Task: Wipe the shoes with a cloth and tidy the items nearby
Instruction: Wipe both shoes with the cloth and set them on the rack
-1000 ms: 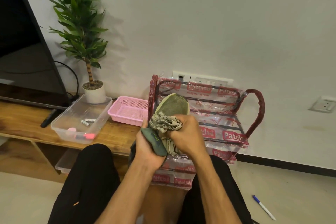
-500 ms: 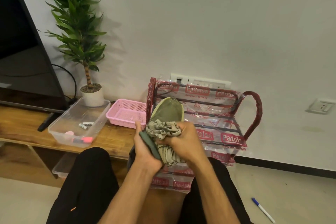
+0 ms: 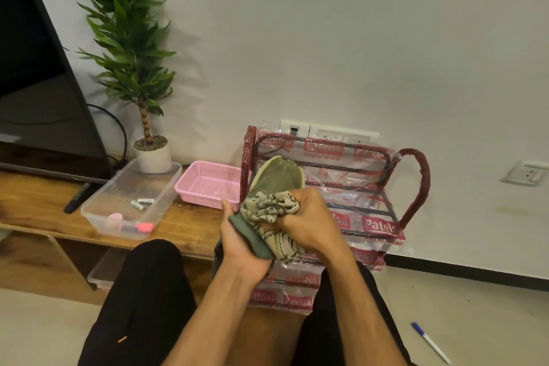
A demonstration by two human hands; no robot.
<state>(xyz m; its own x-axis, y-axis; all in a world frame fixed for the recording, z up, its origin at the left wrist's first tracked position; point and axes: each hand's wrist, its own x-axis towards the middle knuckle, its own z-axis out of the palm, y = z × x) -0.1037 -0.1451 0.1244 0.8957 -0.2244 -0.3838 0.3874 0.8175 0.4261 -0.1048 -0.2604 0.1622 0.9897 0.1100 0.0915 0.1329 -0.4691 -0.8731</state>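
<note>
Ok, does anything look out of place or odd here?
A blue-capped pen lies loose on the floor to the person's right, apart from the clear tub holding other small items. The shoe rack is wrapped in printed plastic. Nothing looks spilled or damaged.

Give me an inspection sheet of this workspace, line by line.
Surface: wooden bench carries a clear tub and a pink basket.
Job's things: olive shoe held up in front of the plastic-wrapped shoe rack; patterned cloth pressed on it.
Clutter: batteries and pink highlighter in the tub; blue-capped pen on the floor.
Hands: left hand holds the shoe; right hand grips the cloth.
Cables: black cable beside the TV.
Surroundings: potted plant, wall sockets.
</note>
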